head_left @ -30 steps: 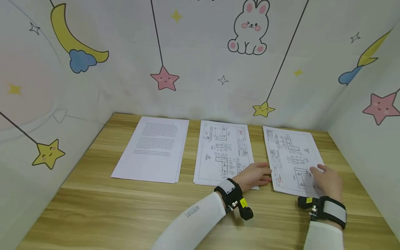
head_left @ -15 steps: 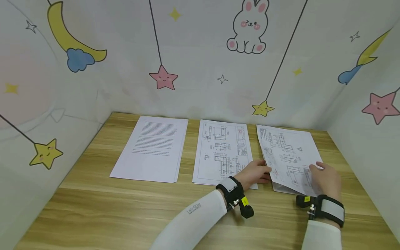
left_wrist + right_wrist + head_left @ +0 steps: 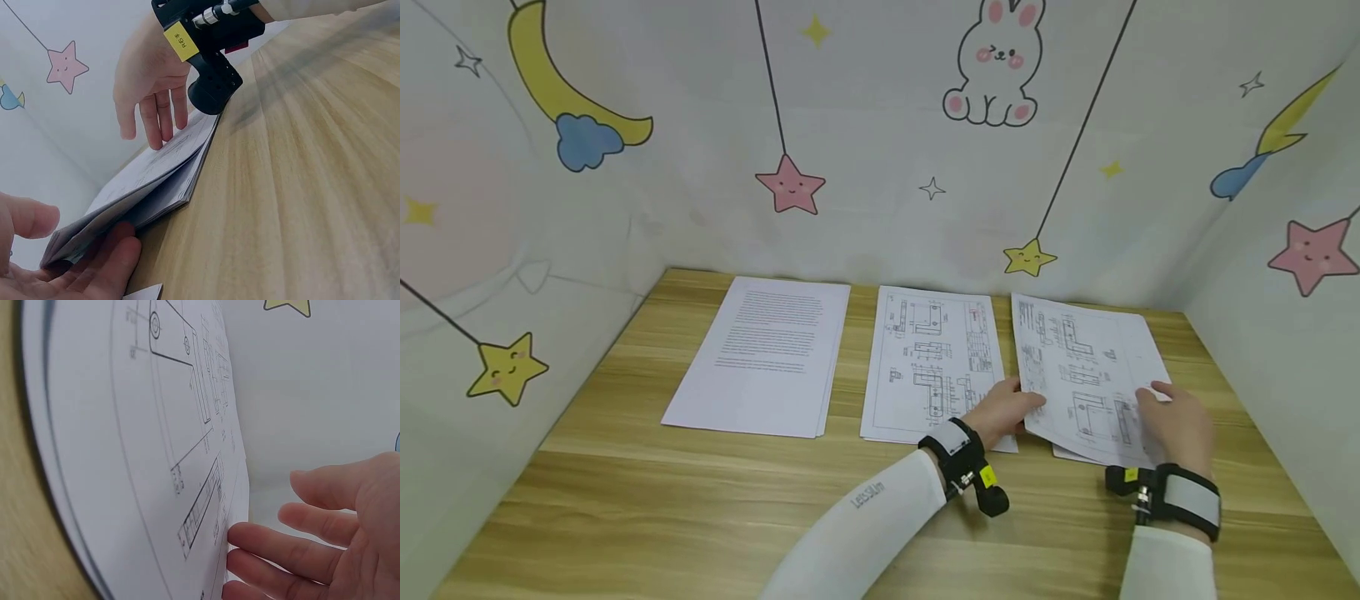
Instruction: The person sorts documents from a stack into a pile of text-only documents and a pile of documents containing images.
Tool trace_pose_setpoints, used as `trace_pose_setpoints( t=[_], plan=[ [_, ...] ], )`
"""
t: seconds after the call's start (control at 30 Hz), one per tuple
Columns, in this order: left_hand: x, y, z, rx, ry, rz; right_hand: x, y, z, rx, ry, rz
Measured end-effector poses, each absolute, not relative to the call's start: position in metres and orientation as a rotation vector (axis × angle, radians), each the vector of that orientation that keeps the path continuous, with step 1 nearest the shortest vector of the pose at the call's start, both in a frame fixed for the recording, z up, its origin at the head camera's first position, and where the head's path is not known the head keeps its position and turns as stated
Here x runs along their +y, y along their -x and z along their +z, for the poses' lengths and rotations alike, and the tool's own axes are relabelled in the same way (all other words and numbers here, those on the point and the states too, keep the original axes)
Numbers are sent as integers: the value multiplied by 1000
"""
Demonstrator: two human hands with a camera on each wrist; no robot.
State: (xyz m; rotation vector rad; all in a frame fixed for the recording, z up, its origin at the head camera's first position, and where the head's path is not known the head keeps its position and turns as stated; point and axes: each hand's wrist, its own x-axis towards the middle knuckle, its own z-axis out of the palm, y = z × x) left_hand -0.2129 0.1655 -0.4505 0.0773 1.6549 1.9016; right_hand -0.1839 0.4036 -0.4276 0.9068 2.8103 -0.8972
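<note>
The right-hand stack of papers [image 3: 1105,333] carries technical drawings. My left hand [image 3: 1000,410] grips its left edge, fingers underneath and thumb on the upper side. In the left wrist view the lifted sheets [image 3: 119,194] bow upward at that edge, apart from the lower sheets [image 3: 172,201] lying on the table. My right hand [image 3: 1180,427] is at the stack's right edge with fingers extended. Its fingertips touch the paper's edge in the right wrist view, where the hand [image 3: 337,544] has its thumb raised off the sheet.
A middle stack of drawings [image 3: 917,358] lies just left of my left hand. Farther left is a stack of text pages [image 3: 767,358]. The wooden table [image 3: 647,500] meets a patterned cloth wall [image 3: 880,225] behind and at both sides.
My left hand has moved slightly left, lifting the left edge of the upper sheets and shifting them left off the lower ones. The right hand stays near the right edge.
</note>
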Motion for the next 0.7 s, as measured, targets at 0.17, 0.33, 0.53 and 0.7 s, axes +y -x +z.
trace_pose_setpoints(
  t=[0.17, 0.33, 0.53, 0.7],
  plan=[
    [165, 215, -452, 1660, -67, 1910, 398, 186, -427, 2822, -873, -880],
    [162, 217, -455, 1793, -75, 1865, 393, 186, -425, 2824, -851, -876],
    [158, 218, -457, 1842, -66, 1900, 391, 189, -425, 2804, -831, -884],
    [148, 220, -453, 1800, -83, 1952, 389, 193, -423, 2785, -775, -910]
  ],
)
